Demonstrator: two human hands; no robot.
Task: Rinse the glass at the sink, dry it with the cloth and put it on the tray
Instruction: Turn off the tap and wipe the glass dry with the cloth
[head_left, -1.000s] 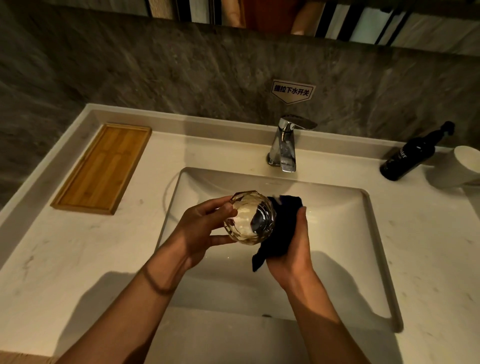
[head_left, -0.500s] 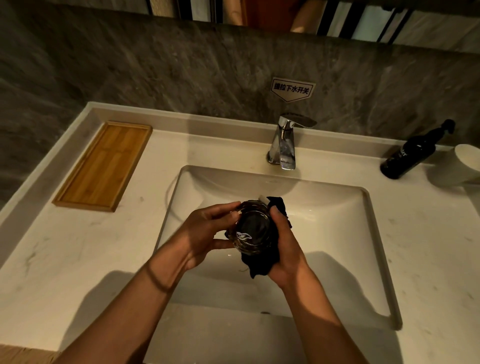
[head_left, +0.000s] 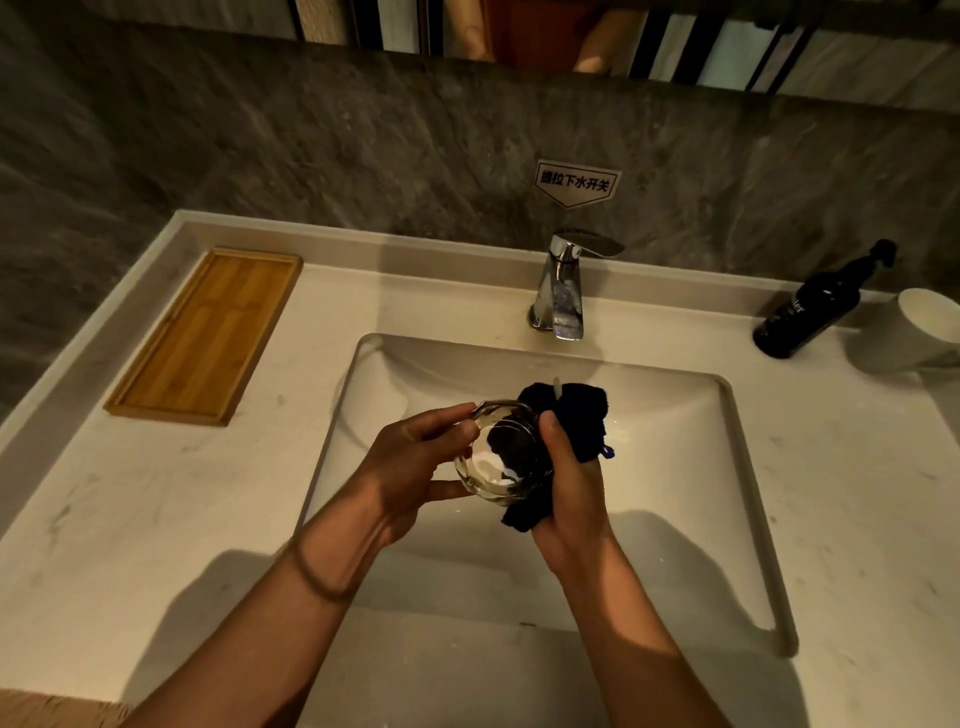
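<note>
Clear faceted glass tumbler (head_left: 501, 457) sits tilted above the white rectangular sink basin (head_left: 675, 447), gripped by the left hand (head_left: 410, 467). Right hand (head_left: 571, 499) clutches a dark blue fuzzy cloth (head_left: 576, 415) against it. Rectangular bamboo tray (head_left: 208, 332) lies far left.

Clear glass (head_left: 501, 457); navy cloth (head_left: 582, 415); honey-brown striped tray (head_left: 208, 332).
</note>
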